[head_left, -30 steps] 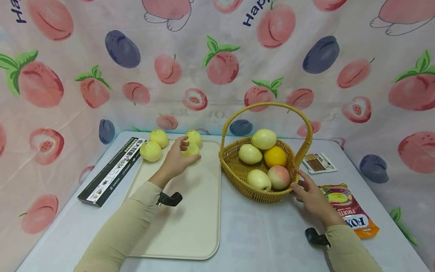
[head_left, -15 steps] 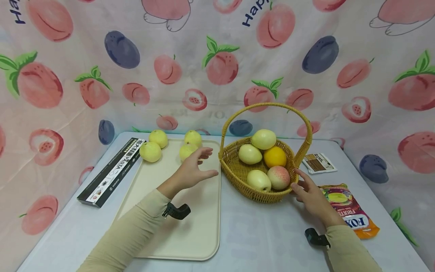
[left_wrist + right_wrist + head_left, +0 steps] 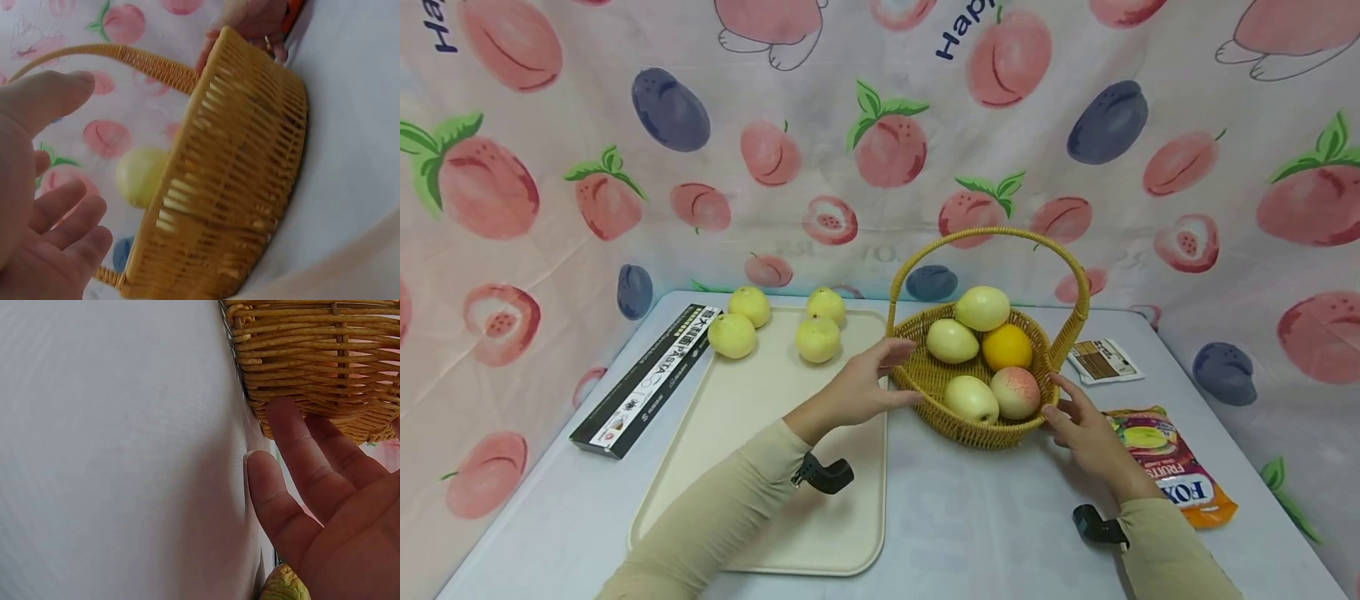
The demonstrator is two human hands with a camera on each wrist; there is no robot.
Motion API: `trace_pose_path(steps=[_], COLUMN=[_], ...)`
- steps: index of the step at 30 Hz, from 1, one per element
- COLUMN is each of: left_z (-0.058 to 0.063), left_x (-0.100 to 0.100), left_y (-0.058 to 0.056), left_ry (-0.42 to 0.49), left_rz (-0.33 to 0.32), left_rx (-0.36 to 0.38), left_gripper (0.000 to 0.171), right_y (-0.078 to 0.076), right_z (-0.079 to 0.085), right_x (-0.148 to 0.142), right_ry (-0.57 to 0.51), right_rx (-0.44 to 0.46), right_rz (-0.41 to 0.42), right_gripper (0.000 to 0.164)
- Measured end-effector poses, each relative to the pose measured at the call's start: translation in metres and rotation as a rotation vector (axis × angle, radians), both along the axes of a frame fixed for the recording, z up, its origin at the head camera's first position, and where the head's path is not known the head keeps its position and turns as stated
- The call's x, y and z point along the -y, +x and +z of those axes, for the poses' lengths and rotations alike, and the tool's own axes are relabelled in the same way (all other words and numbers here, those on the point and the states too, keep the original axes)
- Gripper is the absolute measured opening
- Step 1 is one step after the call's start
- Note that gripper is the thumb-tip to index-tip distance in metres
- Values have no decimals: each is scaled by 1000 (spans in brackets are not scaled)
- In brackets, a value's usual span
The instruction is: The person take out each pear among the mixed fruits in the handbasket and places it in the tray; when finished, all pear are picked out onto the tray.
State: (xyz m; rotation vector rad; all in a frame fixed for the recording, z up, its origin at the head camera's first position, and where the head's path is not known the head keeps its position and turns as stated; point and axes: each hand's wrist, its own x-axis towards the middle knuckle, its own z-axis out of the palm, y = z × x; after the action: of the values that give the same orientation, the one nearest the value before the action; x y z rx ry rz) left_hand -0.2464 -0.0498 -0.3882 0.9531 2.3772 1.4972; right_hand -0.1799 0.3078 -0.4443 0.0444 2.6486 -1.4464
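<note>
In the head view a wicker basket [image 3: 940, 423] with a tall arched handle holds several pale yellow-green fruits [image 3: 972, 398], an orange [image 3: 1007, 346] and a peach [image 3: 1016, 392]. My left hand [image 3: 857, 390] hovers at the basket's left end with thumb and fingers spread, nothing between them. The left wrist view shows that hand [image 3: 56, 244] beside the woven wall, palm facing it. At the opposite end, my right hand [image 3: 1086, 435] touches the basket by its rim. Its extended fingers [image 3: 306, 462] lie against the lower wall in the right wrist view.
A beige tray [image 3: 790, 533] at left bears several round yellow-green fruits [image 3: 817, 339] toward its back. Beside it lies a black-and-white pasta box [image 3: 647, 379]. On the right are a Fox's candy bag [image 3: 1172, 467] and a small brown-white packet [image 3: 1105, 360]. Fruit-print cloth [image 3: 850, 167] hangs behind.
My left hand has moved from the fruits on the tray rightward and nearer to the basket's left end, staying empty. My right hand and the basket have stayed put.
</note>
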Motion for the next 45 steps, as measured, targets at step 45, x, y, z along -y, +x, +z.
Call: trace_pose_path(steps=[45], left_z=[1], left_x=[-82], left_y=[-39], left_ry=[-236], left_rz=[-133], left_rx=[122], left_gripper=[73], right_y=[1], right_z=[2], right_x=[2], right_ry=[-3], right_rx=[3], right_rz=[-8], right_gripper=[74])
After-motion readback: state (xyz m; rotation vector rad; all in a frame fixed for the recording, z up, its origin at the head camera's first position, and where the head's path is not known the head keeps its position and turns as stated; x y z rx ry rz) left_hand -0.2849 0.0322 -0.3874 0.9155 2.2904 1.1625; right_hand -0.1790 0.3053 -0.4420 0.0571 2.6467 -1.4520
